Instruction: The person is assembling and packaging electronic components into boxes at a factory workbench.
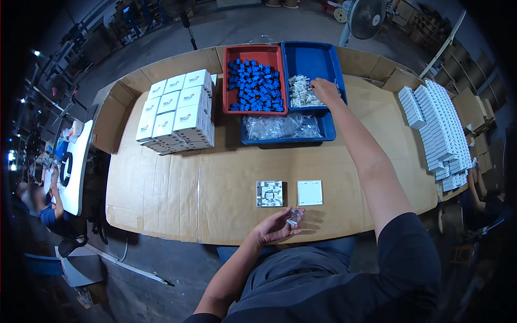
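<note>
Grip curled, the left hand (276, 226) held a clear bag (295, 214) and stubby white piece (292, 222); the right hand's (326, 91) grip was unclear.

A stack of boxes (175, 110) stands left on the table (226, 167), and rows of stacked packs (439, 129) stand far right. Between them, a left tray (226, 81) of connectors (250, 83) adjoins a right tray (307, 59), where the right hand (324, 91) is at small pieces (301, 92); a front tray (328, 127) of bags (277, 127) lies before both. Nearer, a case (269, 194) lies left of a panel (310, 192), the left hand (274, 226) before them with a small packet (295, 216).
</note>
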A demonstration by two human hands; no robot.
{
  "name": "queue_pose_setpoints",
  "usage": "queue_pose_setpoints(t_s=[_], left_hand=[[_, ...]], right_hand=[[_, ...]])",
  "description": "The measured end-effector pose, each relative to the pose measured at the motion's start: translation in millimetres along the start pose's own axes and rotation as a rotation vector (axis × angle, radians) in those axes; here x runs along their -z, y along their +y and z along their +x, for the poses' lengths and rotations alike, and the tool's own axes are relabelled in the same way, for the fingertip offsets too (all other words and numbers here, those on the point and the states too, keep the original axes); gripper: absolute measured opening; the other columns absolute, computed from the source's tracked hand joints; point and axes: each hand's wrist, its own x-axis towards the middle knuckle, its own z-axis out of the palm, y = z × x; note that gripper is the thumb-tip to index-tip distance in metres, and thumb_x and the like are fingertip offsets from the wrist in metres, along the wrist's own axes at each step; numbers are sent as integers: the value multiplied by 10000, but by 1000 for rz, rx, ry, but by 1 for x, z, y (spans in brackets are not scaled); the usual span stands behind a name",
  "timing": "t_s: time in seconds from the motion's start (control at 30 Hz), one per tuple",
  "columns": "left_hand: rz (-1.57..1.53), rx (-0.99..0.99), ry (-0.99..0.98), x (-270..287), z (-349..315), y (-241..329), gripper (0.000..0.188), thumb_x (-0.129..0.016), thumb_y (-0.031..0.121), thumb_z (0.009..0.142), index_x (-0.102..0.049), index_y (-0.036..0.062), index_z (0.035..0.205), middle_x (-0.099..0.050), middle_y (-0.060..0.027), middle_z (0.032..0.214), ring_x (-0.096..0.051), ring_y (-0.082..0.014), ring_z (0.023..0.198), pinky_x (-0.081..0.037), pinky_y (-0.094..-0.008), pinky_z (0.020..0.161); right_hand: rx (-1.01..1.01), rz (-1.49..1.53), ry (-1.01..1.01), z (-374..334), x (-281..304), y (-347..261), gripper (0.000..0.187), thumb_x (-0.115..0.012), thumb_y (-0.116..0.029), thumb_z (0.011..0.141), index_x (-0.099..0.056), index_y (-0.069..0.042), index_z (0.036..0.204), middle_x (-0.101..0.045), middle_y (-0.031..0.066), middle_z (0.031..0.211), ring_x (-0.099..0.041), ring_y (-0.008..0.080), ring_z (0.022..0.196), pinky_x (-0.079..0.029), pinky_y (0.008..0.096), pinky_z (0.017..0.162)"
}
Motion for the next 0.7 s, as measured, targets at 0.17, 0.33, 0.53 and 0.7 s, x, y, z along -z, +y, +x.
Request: queue_pose_setpoints(t_s=[0.17,0.33,0.53,0.7], left_hand=[[13,-1,75,-1,2,-2,560,-523,416,1085,-497,14,1473,-667,-91,1211,-661,-213,1024,-509,-448,1067],[-6,-2,91,-5,5,0,541,-513,411,1090,-504,22,1465,-664,-84,1220,-653,-209,1025,-508,-441,1070],[-15,-12,20,10,2,-3,523,-489,431,1092,-527,29,1425,-664,-94,1215,-652,-233,1016,-511,-459,1054],[0,-7,45,8,-4,-6,513,-469,416,1100,-531,19,1420,-667,-121,1222,-658,-263,996,-518,-473,1036]], right_hand=[[28,-43,-70,4,-4,8,152,-606,-134,927,-688,-73,1038,-704,139,1040,-687,366,1002,-552,496,856],[67,31,24,-4,22,15,214,-652,-120,879,-688,-55,1080,-709,165,1010,-694,372,973,-555,498,833],[-363,1295,121,-46,82,-28,186,-711,-108,968,-706,19,1104,-651,-4,856,-530,50,679,-416,238,566],[-291,1811,175,-126,166,-92,164,-708,-83,973,-674,-1,1110,-625,-12,833,-470,38,647,-353,207,551]])
